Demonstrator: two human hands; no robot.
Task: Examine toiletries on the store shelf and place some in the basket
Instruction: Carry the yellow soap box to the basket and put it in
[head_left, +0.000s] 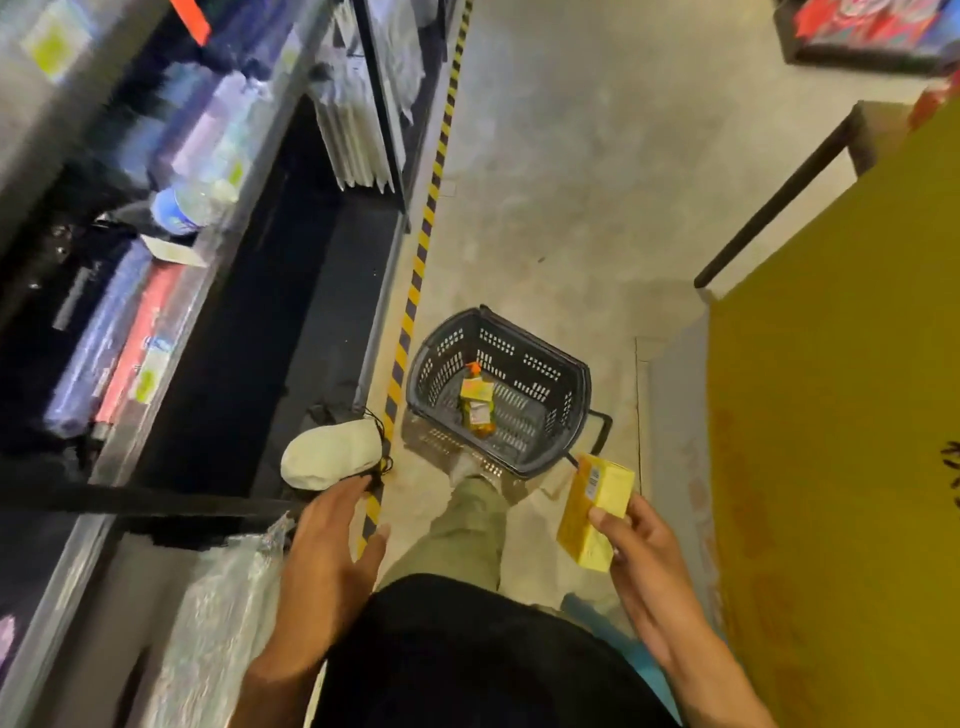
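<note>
Two hands: both out in front of the person, low and apart.
Left hand (332, 545): empty, fingers spread and relaxed, just beside the shelf (208, 291) edge.
Right hand (641, 561): thumb and fingers pinch the near end of a yellow box (595, 512).
Box: tilted, held in the air near the basket (524, 338), outside its rim.
Basket: dark plastic, standing on the floor (545, 182) beside striped tape (415, 280).
Bottle (477, 400): orange cap, lying on the basket's bottom.
Shelf: on the left, stock too blurred to name.
Shoe (332, 454): white, against the shelf's base.
</note>
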